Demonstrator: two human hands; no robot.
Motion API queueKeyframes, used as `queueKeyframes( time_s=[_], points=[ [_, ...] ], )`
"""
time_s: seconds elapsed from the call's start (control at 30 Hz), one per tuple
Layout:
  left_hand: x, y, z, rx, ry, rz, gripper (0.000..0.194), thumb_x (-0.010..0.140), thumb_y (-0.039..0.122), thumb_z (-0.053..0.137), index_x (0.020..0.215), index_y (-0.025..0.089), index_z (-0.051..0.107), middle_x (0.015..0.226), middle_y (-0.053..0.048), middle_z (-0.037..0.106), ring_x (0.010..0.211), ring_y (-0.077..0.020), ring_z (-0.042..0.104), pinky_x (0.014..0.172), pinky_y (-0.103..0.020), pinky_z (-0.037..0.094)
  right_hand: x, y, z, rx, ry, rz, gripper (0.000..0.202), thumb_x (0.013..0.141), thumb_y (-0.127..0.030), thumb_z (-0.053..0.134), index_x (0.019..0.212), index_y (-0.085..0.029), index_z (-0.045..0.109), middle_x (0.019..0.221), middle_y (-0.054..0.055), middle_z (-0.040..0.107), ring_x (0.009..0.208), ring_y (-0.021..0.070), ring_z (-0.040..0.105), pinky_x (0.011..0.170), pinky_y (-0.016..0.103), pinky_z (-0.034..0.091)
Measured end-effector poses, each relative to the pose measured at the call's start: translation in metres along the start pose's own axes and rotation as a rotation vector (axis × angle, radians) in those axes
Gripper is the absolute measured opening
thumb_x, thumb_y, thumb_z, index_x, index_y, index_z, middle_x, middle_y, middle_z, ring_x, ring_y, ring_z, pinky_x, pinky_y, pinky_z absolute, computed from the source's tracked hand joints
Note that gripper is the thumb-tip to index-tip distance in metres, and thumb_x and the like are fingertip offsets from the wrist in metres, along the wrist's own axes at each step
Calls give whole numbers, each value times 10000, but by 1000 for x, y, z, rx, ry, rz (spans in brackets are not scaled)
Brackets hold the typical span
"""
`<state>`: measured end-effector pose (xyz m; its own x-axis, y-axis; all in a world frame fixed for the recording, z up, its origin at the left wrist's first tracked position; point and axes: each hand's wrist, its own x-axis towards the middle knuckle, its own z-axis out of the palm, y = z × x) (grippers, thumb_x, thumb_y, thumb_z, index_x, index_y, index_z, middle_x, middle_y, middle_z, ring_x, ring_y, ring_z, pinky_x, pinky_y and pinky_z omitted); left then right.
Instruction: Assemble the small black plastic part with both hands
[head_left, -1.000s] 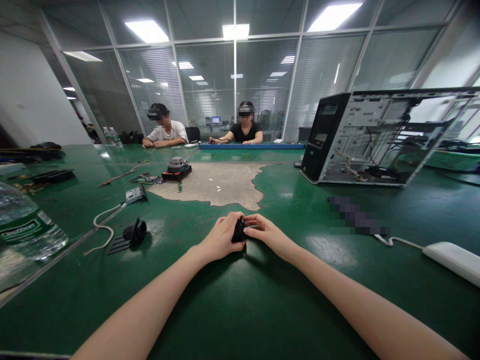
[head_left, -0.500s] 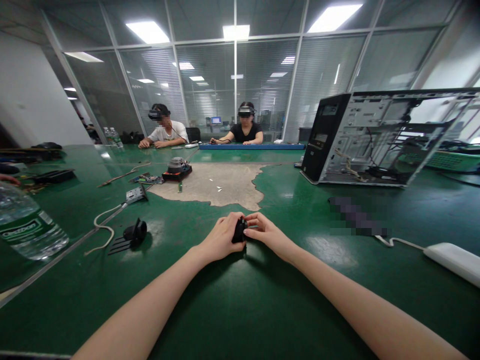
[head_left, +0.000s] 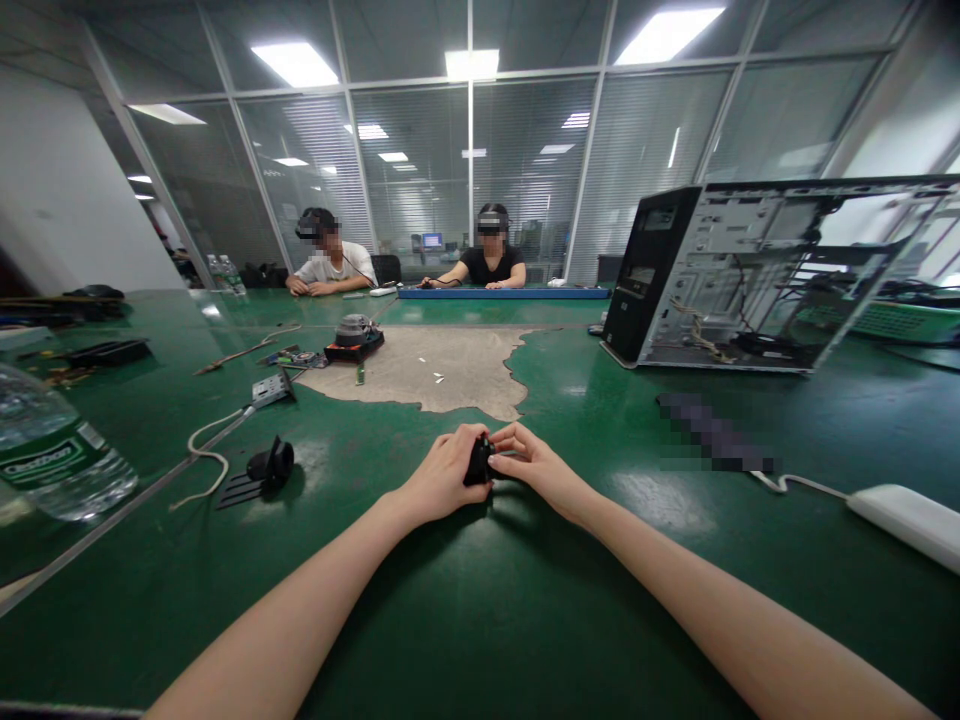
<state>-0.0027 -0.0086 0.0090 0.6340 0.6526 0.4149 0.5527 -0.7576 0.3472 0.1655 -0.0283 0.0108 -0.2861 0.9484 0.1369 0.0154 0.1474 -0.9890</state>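
In the head view my left hand (head_left: 444, 470) is wrapped around a small black plastic part (head_left: 478, 462) just above the green table. My right hand (head_left: 534, 466) meets the part from the right, with thumb and fingertips closed on its edge. Most of the part is covered by my fingers, so its kind is not clear. To the left lies another black plastic piece (head_left: 271, 462) with a round end and flat prongs. Behind it is a metal bracket (head_left: 271, 390) with a pale cord.
An open computer case (head_left: 658, 285) stands at right. Nearer are a blurred-out dark object (head_left: 712, 430) and a white power strip (head_left: 907, 520) with its cord. A water bottle (head_left: 56, 450) stands at left. A cooler with a fan (head_left: 354, 335) sits beyond. Two people sit across the table.
My two hands stay almost in place, with only a slight shift of the right fingers on the black part. Across the table, the person in white has moved their hands a little.
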Motion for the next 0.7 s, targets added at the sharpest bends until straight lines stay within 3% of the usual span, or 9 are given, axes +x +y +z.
queueKeyframes(
  time_s=[0.3, 0.5, 0.7],
  points=[
    [1, 0, 0, -14, -10, -14, 552, 639, 222, 592, 1115, 225, 312, 1066, -48, 451, 1005, -221, 461, 888, -393, 338, 0, 1, -1, 20, -54, 2, 368, 596, -211, 686, 893, -214, 470, 942, 12, 559, 901, 165, 555, 825, 354, 426],
    [1, 1, 0, -15, 1, -10, 527, 661, 256, 585, 1114, 225, 316, 1064, -49, 450, 1018, -223, 456, 885, -393, 342, 0, 1, 2, -16, 36, -34, 200, 674, -280, 621, 812, -199, 500, 906, 3, 569, 863, 149, 558, 828, 346, 424],
    [1, 0, 0, -10, -4, -9, 548, 659, 251, 588, 1129, 220, 308, 1082, -59, 446, 1029, -226, 452, 893, -393, 341, 1, 2, -2, 11, 17, 72, 350, 663, -299, 634, 970, -202, 495, 958, 50, 568, 871, 174, 557, 787, 370, 449]
  ],
)
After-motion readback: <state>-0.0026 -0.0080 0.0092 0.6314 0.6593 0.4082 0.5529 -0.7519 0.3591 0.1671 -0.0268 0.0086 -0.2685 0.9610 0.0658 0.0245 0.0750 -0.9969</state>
